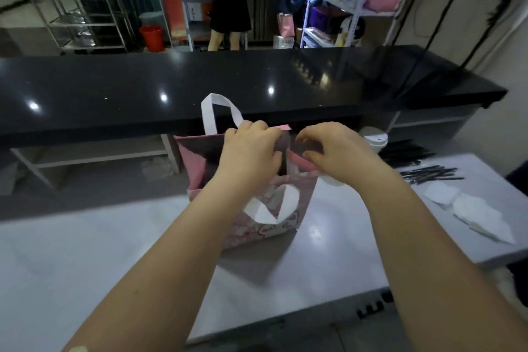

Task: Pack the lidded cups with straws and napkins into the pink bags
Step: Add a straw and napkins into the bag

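The pink bag [288, 227] stands upright at the middle of the far edge of the bench [85, 251], mouth open. The left grip [251, 148] is curled round the bag's top rim. The right grip [340, 151] pinches the rim on the right side. A lidded cup [374, 138], black straws [431, 174] and napkins [474, 211] lie toward the bench's right edge.

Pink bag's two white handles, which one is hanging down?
The near handle, on the side facing the person: it hangs down over the pink bag's patterned front. The far handle stands upright above the rim.
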{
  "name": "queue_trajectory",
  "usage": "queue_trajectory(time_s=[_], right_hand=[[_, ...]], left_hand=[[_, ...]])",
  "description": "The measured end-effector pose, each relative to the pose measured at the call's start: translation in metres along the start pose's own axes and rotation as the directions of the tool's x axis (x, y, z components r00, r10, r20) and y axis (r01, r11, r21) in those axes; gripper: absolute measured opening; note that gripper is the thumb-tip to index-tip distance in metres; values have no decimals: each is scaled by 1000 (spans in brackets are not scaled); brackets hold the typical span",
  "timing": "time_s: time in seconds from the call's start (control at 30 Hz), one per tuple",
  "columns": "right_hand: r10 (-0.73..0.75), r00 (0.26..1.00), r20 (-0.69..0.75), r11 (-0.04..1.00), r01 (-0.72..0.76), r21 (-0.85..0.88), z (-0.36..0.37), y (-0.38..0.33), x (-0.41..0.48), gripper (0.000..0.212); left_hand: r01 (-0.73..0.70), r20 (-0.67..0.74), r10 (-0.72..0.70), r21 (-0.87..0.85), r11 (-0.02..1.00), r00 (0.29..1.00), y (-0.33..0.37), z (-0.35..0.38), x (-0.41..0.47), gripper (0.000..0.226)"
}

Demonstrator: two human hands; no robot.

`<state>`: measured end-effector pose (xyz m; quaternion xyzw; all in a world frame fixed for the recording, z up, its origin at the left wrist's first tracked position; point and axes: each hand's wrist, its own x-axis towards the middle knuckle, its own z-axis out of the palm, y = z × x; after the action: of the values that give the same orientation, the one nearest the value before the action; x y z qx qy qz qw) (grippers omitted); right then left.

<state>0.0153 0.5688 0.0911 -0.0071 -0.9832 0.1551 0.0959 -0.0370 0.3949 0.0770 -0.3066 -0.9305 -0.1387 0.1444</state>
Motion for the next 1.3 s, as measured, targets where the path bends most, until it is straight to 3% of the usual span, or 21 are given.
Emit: queue_trajectory(time_s=[0.17,0.37,0.67,1.03,1.3], right_hand=[[70,996,-62,996,-73,-46,-30,56,-60,30],[196,972,-131,980,-198,-1,-63,148,-157,26],[406,913,31,913,-407,25,-40,287,-284,29],[464,883,75,867,-470,166,0,376,-314,28],[468,873,138,838,-488,244,24,436,-243,27]], left_hand=[[-111,20,112,-44,993,993,82,10,12,43],[-203,69,210,-98,974,975,211,50,5,34],[-256,341,282,-121,959,897,368,164,-29,40],[-136,509,179,-122,983,842,402,241,-42,38],[17,476,77,-191,981,876,389,302,41,35]])
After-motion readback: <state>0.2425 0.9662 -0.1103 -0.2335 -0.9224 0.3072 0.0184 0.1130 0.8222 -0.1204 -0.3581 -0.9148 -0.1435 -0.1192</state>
